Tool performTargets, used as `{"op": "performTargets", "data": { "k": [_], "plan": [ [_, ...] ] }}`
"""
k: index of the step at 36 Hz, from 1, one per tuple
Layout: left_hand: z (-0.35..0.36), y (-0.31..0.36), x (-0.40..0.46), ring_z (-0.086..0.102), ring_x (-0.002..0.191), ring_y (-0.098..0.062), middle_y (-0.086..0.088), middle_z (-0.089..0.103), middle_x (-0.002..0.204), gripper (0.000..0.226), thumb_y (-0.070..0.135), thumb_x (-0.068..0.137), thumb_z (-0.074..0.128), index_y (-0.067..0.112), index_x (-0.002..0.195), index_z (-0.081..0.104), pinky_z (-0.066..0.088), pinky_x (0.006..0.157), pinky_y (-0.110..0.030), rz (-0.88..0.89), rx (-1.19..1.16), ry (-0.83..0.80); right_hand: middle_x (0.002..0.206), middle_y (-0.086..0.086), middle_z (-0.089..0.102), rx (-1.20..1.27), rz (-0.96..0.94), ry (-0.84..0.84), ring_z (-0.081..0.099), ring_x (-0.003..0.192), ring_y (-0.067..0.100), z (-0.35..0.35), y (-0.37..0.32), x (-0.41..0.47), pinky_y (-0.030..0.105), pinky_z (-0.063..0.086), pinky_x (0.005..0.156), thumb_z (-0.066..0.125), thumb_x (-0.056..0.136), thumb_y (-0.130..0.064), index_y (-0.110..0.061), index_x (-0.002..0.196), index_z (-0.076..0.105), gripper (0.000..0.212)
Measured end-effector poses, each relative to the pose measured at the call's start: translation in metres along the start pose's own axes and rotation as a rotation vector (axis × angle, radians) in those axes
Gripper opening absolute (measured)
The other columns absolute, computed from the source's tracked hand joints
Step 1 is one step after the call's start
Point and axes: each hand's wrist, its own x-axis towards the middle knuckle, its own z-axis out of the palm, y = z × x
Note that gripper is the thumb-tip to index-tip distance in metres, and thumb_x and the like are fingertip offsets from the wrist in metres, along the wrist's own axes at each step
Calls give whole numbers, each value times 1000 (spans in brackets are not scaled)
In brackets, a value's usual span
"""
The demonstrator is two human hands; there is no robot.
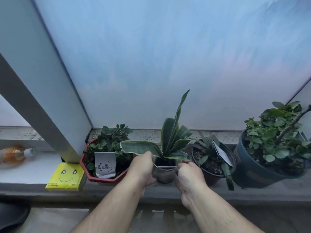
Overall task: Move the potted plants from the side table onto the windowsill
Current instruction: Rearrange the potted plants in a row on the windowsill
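- The small metal pot (164,174) holding a snake plant (173,137) was clasped from both sides: the left hand (143,170) was wrapped around its left wall with the fingers at the rim, and the right hand (189,175) was pressed to its right wall with the thumb near the rim.
- The metal pot was seen standing upright on the windowsill (168,190), near its front edge; whether its base was fully resting or just above the ledge could not be told.
- Just left of the metal pot, a red octagonal pot (87,170) with a leafy plant and a white tag was already set on the sill.
- Just right of the metal pot, a black plastic pot (233,165) with a trailing cactus and a label was set, and beyond that a large dark blue pot (249,170) with a bushy kalanchoe.
- Further left of the metal pot, past the red one, a yellow tissue pack (66,175) and a lying bottle (14,154) were noted.
- Three pots were judged as placed and this fourth as being settled into the gap between them. The side table was not in view, so it could not be said whether more plants were left to carry.
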Motion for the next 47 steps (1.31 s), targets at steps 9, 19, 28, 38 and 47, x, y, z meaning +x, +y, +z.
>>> {"op": "performTargets", "data": {
  "k": [9,19,28,38,47],
  "plan": [
    [-11,-26,-17,53,79,-19,-9,59,90,18,19,82,57,19,99,63,51,79,-45,79,76,-22,92,5,69,7,12,-7,60,92,25,-3,6,-8,40,47,84,54,93,-18,-14,97,68,14],
    [32,-30,-94,67,104,-15,0,70,110,23,15,91,58,26,111,62,54,97,-51,153,-188,140,94,-3,69,-60,-100,-49,66,89,13,-36,-1,-80,30,56,75,52,103,-19,-20,104,67,15],
    [85,-3,-86,61,86,12,2,64,116,26,9,93,55,20,116,59,47,83,-8,431,-256,63,100,3,80,-211,-326,200,76,95,17,-126,-51,-123,37,58,87,58,101,-23,-18,98,74,16],
    [90,-31,-76,54,83,9,1,63,119,30,13,92,57,17,122,57,36,81,-13,390,86,15,101,-1,80,-317,-275,195,76,96,11,-185,-50,-134,42,58,92,62,99,-22,-21,102,75,14],
    [113,-52,-72,57,109,-12,5,61,119,30,18,92,58,22,122,56,43,98,-28,386,222,95,107,4,74,-210,-247,88,72,103,23,-176,-51,-48,51,55,98,59,101,-22,-22,96,69,11]
  ]
}}
